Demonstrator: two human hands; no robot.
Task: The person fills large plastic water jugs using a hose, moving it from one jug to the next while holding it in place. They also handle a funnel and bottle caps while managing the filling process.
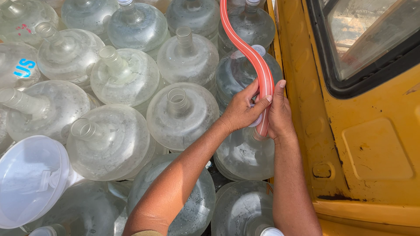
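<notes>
Far to the left of the hands, a white funnel sat in the neck of a large clear water jug; between it and the hands, clear jugs stood packed shoulder to shoulder, most with open necks, among them one uncapped jug just left of the left hand. The left hand was closed around a red hose with a pale stripe, thumb laid across it; the right hand pressed against the hose's far side, fingers curled behind it, so both hands had hold of it. The hose ran down from above the hands and its lower end entered the jug beneath the hands; the neck itself was hidden by the fingers. Immediately right of the right hand stood a worn yellow vehicle body with a black-framed window.
</notes>
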